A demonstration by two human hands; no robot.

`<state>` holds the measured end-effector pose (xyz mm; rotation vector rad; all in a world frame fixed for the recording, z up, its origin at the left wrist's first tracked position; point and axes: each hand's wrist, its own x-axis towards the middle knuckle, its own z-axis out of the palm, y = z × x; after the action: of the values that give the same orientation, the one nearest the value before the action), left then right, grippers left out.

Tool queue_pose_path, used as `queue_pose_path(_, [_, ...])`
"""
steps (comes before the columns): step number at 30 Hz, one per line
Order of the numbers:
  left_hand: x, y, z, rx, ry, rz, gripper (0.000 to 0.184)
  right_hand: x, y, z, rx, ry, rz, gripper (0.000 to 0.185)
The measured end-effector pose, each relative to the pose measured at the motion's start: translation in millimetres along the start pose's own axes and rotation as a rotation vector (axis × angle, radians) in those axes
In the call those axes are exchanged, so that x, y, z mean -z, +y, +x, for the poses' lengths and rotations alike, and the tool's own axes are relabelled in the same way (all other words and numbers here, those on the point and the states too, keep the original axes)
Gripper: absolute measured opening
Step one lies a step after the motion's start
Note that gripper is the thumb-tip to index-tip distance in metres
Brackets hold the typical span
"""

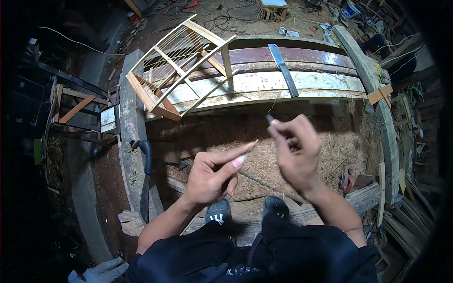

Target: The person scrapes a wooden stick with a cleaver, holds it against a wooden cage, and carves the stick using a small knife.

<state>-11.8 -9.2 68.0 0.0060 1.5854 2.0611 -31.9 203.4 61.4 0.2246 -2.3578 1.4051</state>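
Note:
My left hand [212, 177] is closed in a pinch on a thin wooden stick [254, 144], whose pale tip points up and right past the fingers. To its right, my right hand [299, 153] is closed around a small dark-tipped tool [270, 119]; the fist hides most of it, so its kind is unclear. The tool's tip is apart from the stick. Beyond the hands, a slatted wooden frame [181, 73] with thin parallel bars rests tilted on the bench planks [255, 82]. A broad-bladed knife [283, 70] lies on the planks with its dark handle toward me.
A long curved blade with a dark handle [146, 160] stands against the left beam [130, 122]. Wood shavings [257, 174] cover the ground between my feet and the bench. A crossed wooden piece [380, 94] sits on the right beam. Scrap wood [401, 231] is piled at the right.

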Motion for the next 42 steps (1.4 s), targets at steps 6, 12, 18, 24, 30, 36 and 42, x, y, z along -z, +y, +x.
queue_pose_path(6, [2, 2, 3, 0.011, 0.013, 0.018, 0.035, 7, -9, -3, 0.134, -0.1, 0.107, 0.015])
queue_pose_path(12, [3, 2, 1, 0.042, -0.013, -0.005, 0.037, 2, -9, -13, 0.07, -0.193, 0.173, 0.015])
queue_pose_path(18, [4, 3, 0, 0.017, -0.028, 0.018, 0.035, 1, -14, -15, 0.091, -0.217, 0.173, 0.015])
queue_pose_path(24, [2, 2, 0, 0.002, 0.016, 0.035, 0.034, 1, -17, -12, 0.076, -0.2, 0.106, 0.015])
queue_pose_path(30, [3, 0, 1, -0.006, 0.035, 0.044, 0.034, -3, -15, -11, 0.094, -0.126, 0.03, 0.012])
queue_pose_path(36, [0, 9, -2, -0.016, 0.024, 0.073, 0.033, 12, -4, 5, -0.001, 0.015, -0.077, 0.01])
queue_pose_path(42, [-2, 9, -4, 0.033, -0.007, 0.056, 0.036, 7, -12, -7, 0.1, -0.15, 0.165, 0.015])
